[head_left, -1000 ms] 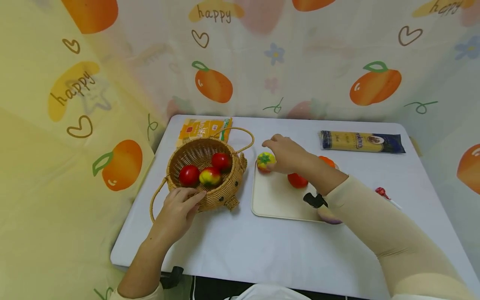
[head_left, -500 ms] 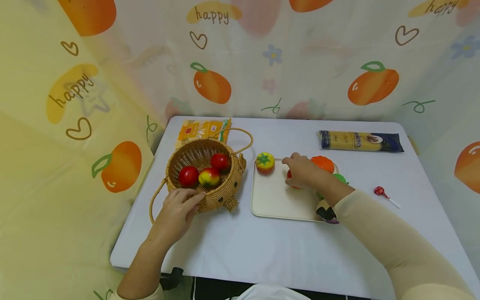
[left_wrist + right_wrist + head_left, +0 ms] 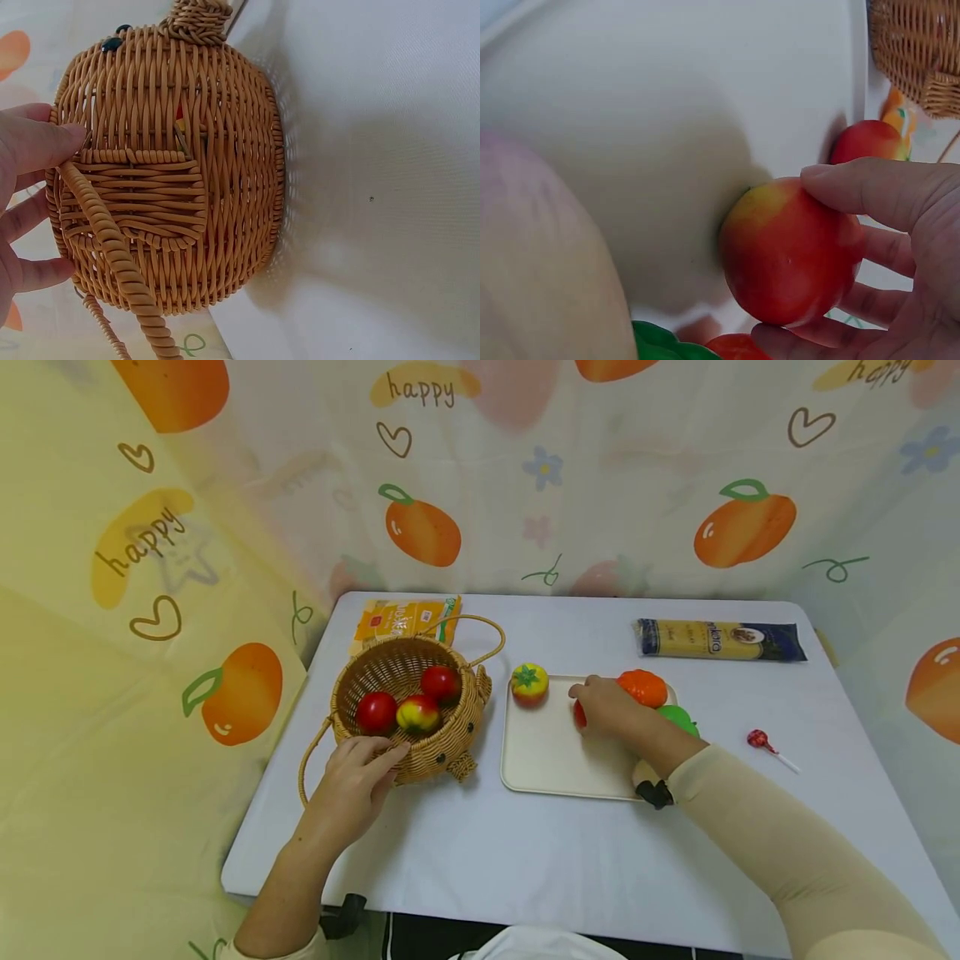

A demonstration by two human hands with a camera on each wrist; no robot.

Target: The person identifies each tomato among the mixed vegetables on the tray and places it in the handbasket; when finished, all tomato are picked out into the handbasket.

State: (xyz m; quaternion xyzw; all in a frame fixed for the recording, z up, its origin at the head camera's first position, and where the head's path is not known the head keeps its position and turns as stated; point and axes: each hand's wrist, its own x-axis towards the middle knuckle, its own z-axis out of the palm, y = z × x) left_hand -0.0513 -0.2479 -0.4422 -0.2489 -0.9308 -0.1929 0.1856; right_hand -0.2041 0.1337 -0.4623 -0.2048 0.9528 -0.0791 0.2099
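My left hand (image 3: 352, 785) holds the near rim of a woven wicker basket (image 3: 450, 735), thumb on the outer wall and fingers at the rim in the left wrist view. Inside the basket lie two red fruits (image 3: 377, 713) and a yellow-and-red one (image 3: 419, 715). Over the cream tray (image 3: 555, 772), my right hand (image 3: 611, 710) grips a red tomato (image 3: 791, 255) with a yellow patch, thumb on one side and fingers round the other. A similar yellow-topped tomato (image 3: 529, 685) with a green calyx sits at the tray's far left corner.
At the tray's right side are an orange pumpkin-like piece (image 3: 642, 687), a green vegetable (image 3: 678, 720) and a pale purple-tinged one (image 3: 540, 255), partly hidden by the arm. Farther out lie a lollipop (image 3: 768, 747), a long pasta packet (image 3: 720, 639) and a yellow packet (image 3: 393, 617).
My right hand has moved from beside the yellow-topped tomato rightward to the red tomato and now grips it. The left hand has stayed on the basket rim.
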